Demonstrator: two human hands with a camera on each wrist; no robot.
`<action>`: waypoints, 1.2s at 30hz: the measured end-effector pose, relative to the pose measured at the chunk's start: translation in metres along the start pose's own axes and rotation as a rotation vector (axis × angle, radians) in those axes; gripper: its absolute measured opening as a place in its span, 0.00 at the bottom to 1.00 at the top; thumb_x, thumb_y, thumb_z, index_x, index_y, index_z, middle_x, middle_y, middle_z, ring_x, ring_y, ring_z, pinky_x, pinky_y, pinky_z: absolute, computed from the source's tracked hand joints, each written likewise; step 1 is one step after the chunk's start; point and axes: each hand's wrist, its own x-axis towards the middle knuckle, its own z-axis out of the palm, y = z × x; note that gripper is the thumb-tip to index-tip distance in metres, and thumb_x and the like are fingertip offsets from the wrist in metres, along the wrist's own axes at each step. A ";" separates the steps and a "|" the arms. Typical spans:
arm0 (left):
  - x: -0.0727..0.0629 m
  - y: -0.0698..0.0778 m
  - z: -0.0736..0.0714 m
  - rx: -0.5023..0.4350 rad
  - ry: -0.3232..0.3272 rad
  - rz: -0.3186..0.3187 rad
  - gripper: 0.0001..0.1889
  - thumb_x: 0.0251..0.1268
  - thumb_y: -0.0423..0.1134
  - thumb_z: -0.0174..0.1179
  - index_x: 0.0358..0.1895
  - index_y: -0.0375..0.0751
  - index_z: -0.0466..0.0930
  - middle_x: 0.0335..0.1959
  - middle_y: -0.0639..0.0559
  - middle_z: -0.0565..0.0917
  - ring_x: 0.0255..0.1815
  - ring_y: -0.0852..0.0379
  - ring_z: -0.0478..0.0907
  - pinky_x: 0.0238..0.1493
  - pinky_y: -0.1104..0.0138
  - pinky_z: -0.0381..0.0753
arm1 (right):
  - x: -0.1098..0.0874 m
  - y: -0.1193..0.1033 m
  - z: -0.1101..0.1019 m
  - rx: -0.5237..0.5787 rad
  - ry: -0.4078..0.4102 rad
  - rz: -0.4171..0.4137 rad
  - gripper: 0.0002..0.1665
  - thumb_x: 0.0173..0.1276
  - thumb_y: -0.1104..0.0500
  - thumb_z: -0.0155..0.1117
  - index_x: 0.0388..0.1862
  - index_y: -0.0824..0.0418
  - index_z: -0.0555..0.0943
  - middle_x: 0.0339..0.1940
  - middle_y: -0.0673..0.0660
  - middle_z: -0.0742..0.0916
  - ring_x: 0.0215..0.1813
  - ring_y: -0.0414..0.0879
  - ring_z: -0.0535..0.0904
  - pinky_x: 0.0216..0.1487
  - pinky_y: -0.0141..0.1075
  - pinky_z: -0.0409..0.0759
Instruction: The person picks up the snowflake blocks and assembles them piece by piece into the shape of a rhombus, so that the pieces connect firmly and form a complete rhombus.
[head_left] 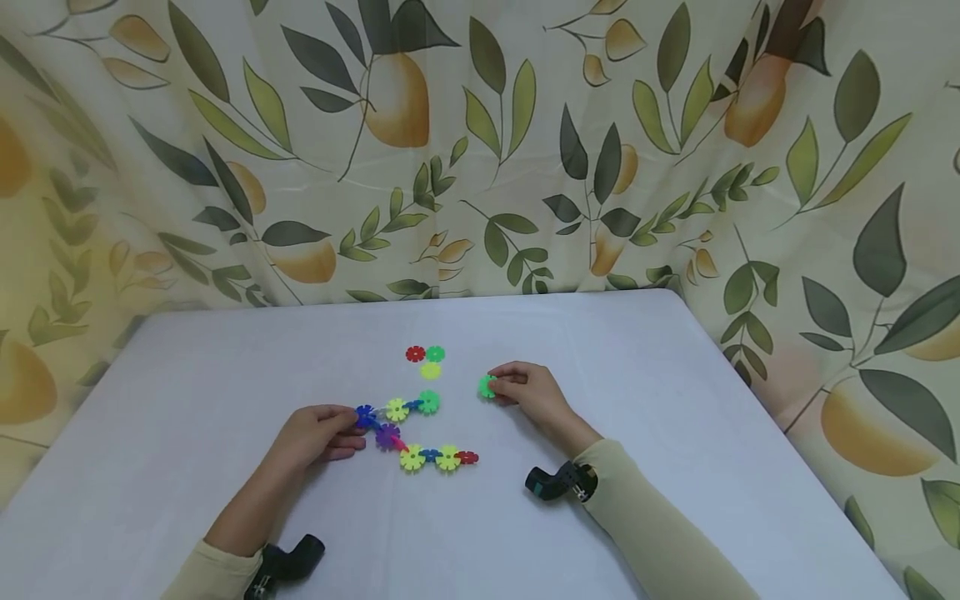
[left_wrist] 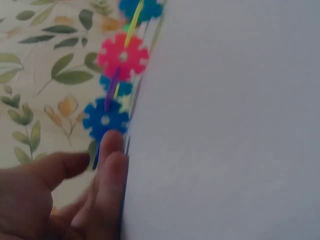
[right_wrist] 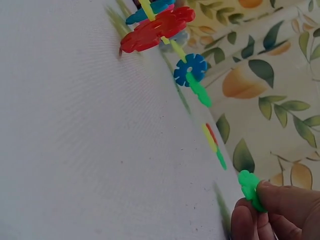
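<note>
A chain of interlocking plastic snowflake discs (head_left: 448, 458) lies in a sideways U on the table, its yellow, blue, purple, pink, green and red pieces slotted edge to edge. At its left bend, my left hand (head_left: 311, 437) holds a blue snowflake disc (head_left: 365, 416) between thumb and fingers; the left wrist view shows the blue edge (left_wrist: 96, 156) beside the thumb tip. To the right of the chain, my right hand (head_left: 536, 400) pinches a single green snowflake disc (head_left: 486, 387). In the right wrist view the green disc (right_wrist: 251, 190) sits between thumb and fingers, apart from the chain.
Beyond the chain, loose red (head_left: 415, 354), green (head_left: 435, 354) and yellow discs (head_left: 431, 371) lie close together. The white-covered table (head_left: 225, 367) ends at the back against a leaf-and-fruit patterned curtain (head_left: 495, 208). Each wrist wears a black camera (head_left: 555, 483).
</note>
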 end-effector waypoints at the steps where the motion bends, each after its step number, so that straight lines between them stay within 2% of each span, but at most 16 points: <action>1: 0.003 0.001 -0.002 0.022 -0.014 0.011 0.21 0.73 0.39 0.56 0.60 0.24 0.73 0.39 0.41 0.88 0.33 0.56 0.88 0.37 0.65 0.87 | 0.001 0.000 0.000 0.001 0.002 0.000 0.13 0.67 0.62 0.67 0.49 0.65 0.84 0.39 0.57 0.88 0.35 0.41 0.84 0.41 0.33 0.85; 5: 0.015 0.004 -0.005 0.084 -0.057 0.038 0.21 0.71 0.40 0.59 0.57 0.25 0.77 0.35 0.44 0.88 0.31 0.57 0.87 0.37 0.67 0.87 | 0.001 0.002 0.001 0.004 0.006 -0.007 0.13 0.67 0.62 0.67 0.49 0.65 0.84 0.39 0.57 0.88 0.35 0.41 0.84 0.41 0.34 0.85; 7: 0.018 0.004 -0.003 0.086 -0.051 0.032 0.20 0.70 0.39 0.60 0.56 0.25 0.78 0.34 0.46 0.89 0.30 0.59 0.87 0.36 0.68 0.86 | 0.001 0.002 0.001 0.005 0.004 -0.016 0.13 0.67 0.62 0.67 0.49 0.65 0.84 0.39 0.57 0.88 0.35 0.41 0.84 0.41 0.34 0.85; 14: 0.012 0.002 0.006 0.001 0.056 -0.028 0.17 0.69 0.38 0.61 0.52 0.27 0.80 0.34 0.46 0.88 0.31 0.58 0.87 0.35 0.70 0.86 | 0.003 0.001 0.003 -0.002 0.015 -0.020 0.12 0.66 0.62 0.68 0.48 0.65 0.84 0.38 0.57 0.88 0.34 0.42 0.84 0.41 0.34 0.85; 19: 0.003 0.000 0.011 -0.016 0.061 -0.038 0.17 0.69 0.40 0.62 0.51 0.27 0.81 0.32 0.47 0.88 0.31 0.57 0.88 0.35 0.71 0.85 | 0.003 0.000 0.003 -0.006 0.016 -0.007 0.12 0.66 0.62 0.68 0.48 0.64 0.84 0.39 0.57 0.87 0.35 0.43 0.84 0.41 0.34 0.85; 23: 0.000 0.004 0.005 0.115 0.092 0.034 0.19 0.68 0.44 0.63 0.51 0.29 0.82 0.32 0.46 0.88 0.29 0.58 0.86 0.34 0.69 0.86 | 0.002 0.001 0.004 -0.019 0.013 -0.003 0.12 0.65 0.62 0.68 0.47 0.62 0.85 0.37 0.56 0.87 0.36 0.43 0.84 0.42 0.33 0.85; 26: 0.010 0.012 -0.003 0.196 0.122 0.109 0.20 0.68 0.46 0.63 0.51 0.31 0.83 0.37 0.44 0.89 0.32 0.58 0.87 0.36 0.68 0.86 | 0.001 0.002 0.005 -0.032 0.005 -0.019 0.11 0.65 0.61 0.69 0.46 0.60 0.85 0.36 0.55 0.86 0.36 0.43 0.83 0.41 0.33 0.85; 28: 0.023 0.018 -0.006 0.216 0.089 0.152 0.20 0.69 0.47 0.62 0.52 0.32 0.83 0.41 0.44 0.89 0.37 0.57 0.87 0.39 0.67 0.86 | 0.001 0.002 0.006 -0.040 -0.008 -0.044 0.11 0.64 0.62 0.70 0.45 0.60 0.85 0.36 0.54 0.87 0.36 0.44 0.82 0.41 0.33 0.84; 31: 0.045 0.028 -0.003 0.216 -0.043 0.194 0.21 0.70 0.47 0.61 0.54 0.32 0.82 0.44 0.43 0.88 0.41 0.55 0.87 0.44 0.66 0.86 | 0.000 0.004 0.008 -0.070 -0.031 -0.095 0.10 0.63 0.61 0.71 0.44 0.59 0.86 0.36 0.53 0.88 0.36 0.44 0.82 0.40 0.33 0.83; 34: 0.060 0.035 0.007 0.213 -0.177 0.196 0.20 0.70 0.45 0.61 0.54 0.32 0.82 0.44 0.43 0.88 0.43 0.53 0.87 0.46 0.64 0.86 | -0.002 0.004 0.012 -0.088 -0.057 -0.134 0.09 0.63 0.62 0.71 0.43 0.58 0.87 0.36 0.52 0.88 0.35 0.44 0.81 0.40 0.33 0.82; 36: 0.065 0.038 0.013 0.223 -0.225 0.178 0.19 0.69 0.45 0.62 0.53 0.34 0.83 0.43 0.45 0.88 0.44 0.53 0.86 0.46 0.64 0.86 | -0.003 0.003 0.015 -0.096 -0.073 -0.157 0.08 0.63 0.62 0.71 0.42 0.59 0.87 0.36 0.51 0.88 0.35 0.43 0.81 0.40 0.32 0.81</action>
